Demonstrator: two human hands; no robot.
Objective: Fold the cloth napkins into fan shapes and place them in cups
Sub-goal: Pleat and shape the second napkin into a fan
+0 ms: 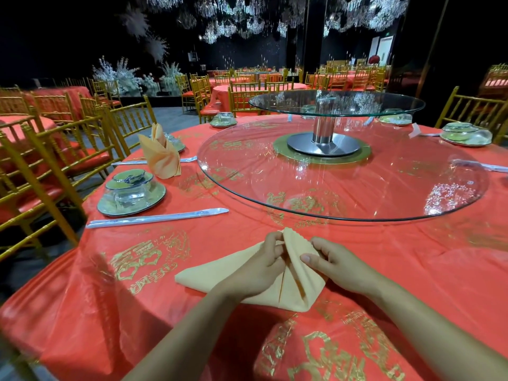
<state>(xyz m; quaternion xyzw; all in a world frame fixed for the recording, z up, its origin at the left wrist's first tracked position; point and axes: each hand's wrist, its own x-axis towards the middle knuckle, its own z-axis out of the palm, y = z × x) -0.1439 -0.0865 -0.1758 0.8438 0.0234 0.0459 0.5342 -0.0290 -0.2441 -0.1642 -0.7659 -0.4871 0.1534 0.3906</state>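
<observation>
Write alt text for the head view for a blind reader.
A person's left hand and right hand pinch folds in a peach napkin lying on a red tablecloth. A finished folded napkin stands left, beyond a place setting, beside a glass turntable.

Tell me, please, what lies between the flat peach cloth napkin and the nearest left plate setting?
A long wrapped utensil packet lies on the red tablecloth there, in the head view.

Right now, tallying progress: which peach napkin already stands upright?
The far napkin at left, beyond the covered plate; the near napkin lies half-folded on the tablecloth.
</observation>
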